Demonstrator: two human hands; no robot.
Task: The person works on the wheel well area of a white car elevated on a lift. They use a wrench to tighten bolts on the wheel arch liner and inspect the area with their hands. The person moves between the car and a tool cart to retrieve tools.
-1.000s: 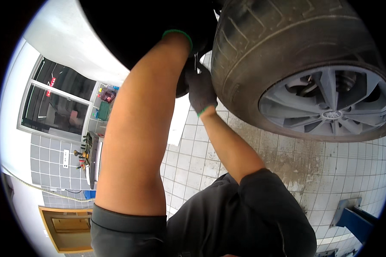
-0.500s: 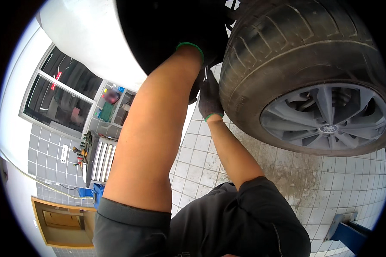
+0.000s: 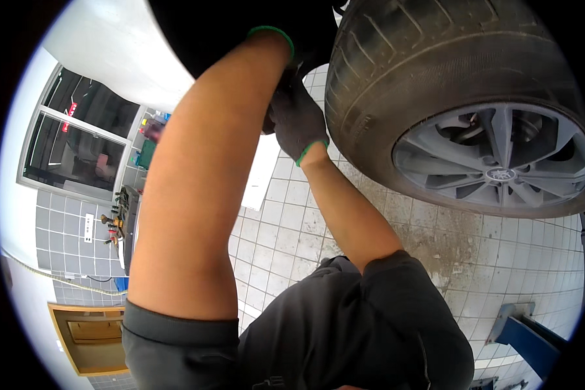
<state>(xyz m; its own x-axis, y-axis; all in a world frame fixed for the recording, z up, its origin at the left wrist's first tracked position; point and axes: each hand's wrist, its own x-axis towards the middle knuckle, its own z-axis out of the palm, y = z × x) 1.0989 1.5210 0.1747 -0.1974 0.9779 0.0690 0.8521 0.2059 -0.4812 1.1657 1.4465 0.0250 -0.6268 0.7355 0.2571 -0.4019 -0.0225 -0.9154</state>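
Observation:
My left arm reaches up into the dark wheel arch [image 3: 221, 32] of a raised white car. Only the green cuff [image 3: 273, 29] of my left glove stands out; the fingers are lost in the black. My right hand [image 3: 298, 117], in a dark grey glove with a green cuff, is raised beside my left forearm, just left of the tyre [image 3: 396, 84]. Its fingers are curled, partly behind the forearm, round something too dark to name. The wheel [image 3: 500, 174] has grey spokes and hangs above the floor.
White floor tiles [image 3: 273, 227] with brown dirt lie below. A blue lift arm [image 3: 530, 341] is at the lower right. At the left are a window [image 3: 78, 140], hand tools on a rack [image 3: 118, 218] and a wooden-framed opening [image 3: 88, 338]. The white car body [image 3: 117, 45] curves overhead.
Both arms have shifted up and left in the picture. My right hand has moved left, closer to my left forearm, and the thin bright rod by its fingers no longer shows clearly.

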